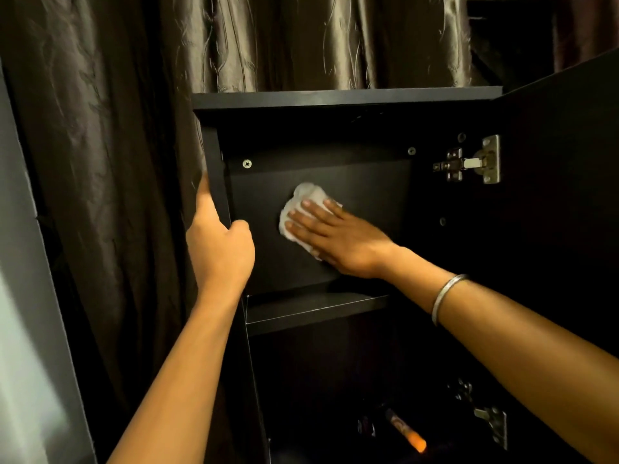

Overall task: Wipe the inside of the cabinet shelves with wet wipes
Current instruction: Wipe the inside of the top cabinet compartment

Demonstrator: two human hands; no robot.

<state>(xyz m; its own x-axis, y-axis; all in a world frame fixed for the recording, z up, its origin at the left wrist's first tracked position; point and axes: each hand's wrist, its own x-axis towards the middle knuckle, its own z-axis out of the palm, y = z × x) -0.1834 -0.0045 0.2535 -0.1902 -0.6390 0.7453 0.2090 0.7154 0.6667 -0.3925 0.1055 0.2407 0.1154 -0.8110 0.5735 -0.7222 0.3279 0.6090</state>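
A tall black cabinet [335, 98] stands open in front of me. Inside its top compartment, my right hand [338, 236] lies flat with straight fingers on a crumpled white wet wipe [306, 195], pressing it against the black back panel [368, 189]. My left hand [217, 242] grips the cabinet's left side panel [216, 169], thumb curled round its front edge and index finger stretched up along the outside. Just below the hands runs a black shelf [315, 309].
The cabinet door [562, 195] hangs open at the right on metal hinges [475, 162]. A dark shiny curtain [117, 128] hangs behind and to the left. In the dim lower compartment lies an object with an orange tip [415, 442].
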